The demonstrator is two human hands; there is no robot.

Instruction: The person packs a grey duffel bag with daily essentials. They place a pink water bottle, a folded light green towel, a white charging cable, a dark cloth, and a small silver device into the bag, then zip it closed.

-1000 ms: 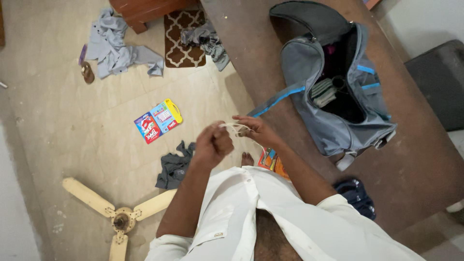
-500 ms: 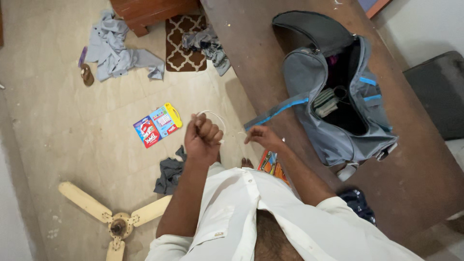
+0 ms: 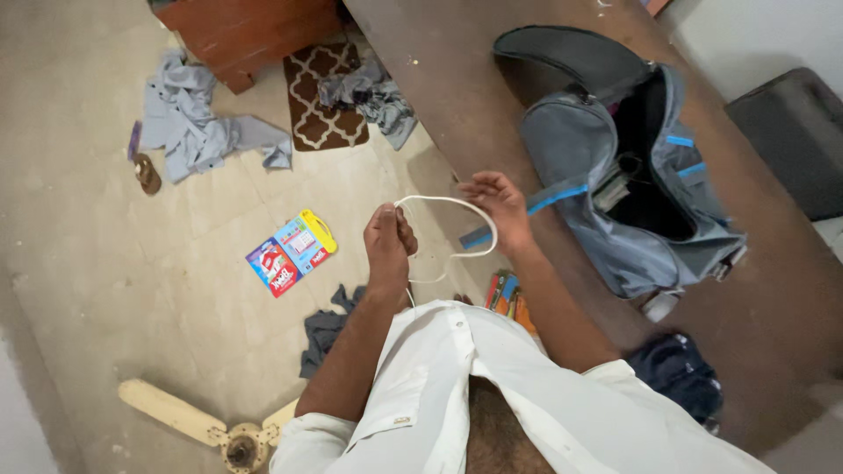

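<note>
Head view, looking down: left hand [image 3: 390, 241] fisted around a white cord [image 3: 457, 230], fingers curled tight on it. Right hand [image 3: 498, 204] holding the far side of the loop, fingers loosely bent, pinching the cord. Loop hanging in air just off the brown table [image 3: 492, 105] edge, above bare floor [image 3: 114, 281]. Open grey bag [image 3: 606, 167] on the table, near the right hand. Colourful packet [image 3: 291, 253], dark cloth [image 3: 325, 329] and fan [image 3: 219, 426] below, well apart.
</note>
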